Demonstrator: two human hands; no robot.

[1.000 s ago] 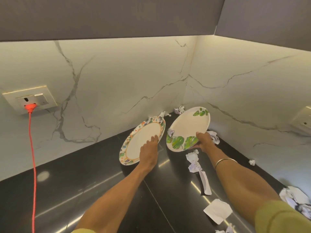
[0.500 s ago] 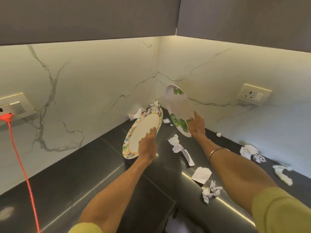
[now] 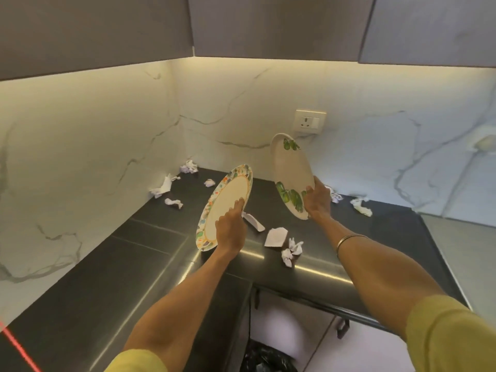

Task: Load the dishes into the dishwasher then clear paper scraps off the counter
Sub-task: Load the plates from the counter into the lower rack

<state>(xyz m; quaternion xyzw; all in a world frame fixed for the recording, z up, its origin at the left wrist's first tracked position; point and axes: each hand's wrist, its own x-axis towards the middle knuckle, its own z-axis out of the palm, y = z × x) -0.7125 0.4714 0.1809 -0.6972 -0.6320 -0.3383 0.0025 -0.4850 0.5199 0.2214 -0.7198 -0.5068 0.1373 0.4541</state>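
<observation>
My left hand grips the lower rim of a cream plate with a multicoloured border, held tilted above the black counter. A white plate with green leaves is raised on edge in my right hand, which grips its lower right rim. Crumpled white paper scraps lie on the counter: some in the far corner, one by the left wall, a flat piece and a ball near the front edge, others at the right.
The counter is L-shaped under dark upper cabinets, with marble walls behind. A wall socket sits above the right plate. A red cord crosses the lower left. Below the counter's inner corner lies a black bag on a pale floor.
Both plates have been lifted off the counter corner and carried towards me and upward. The view has turned to the right, so the red plug has left the frame.
</observation>
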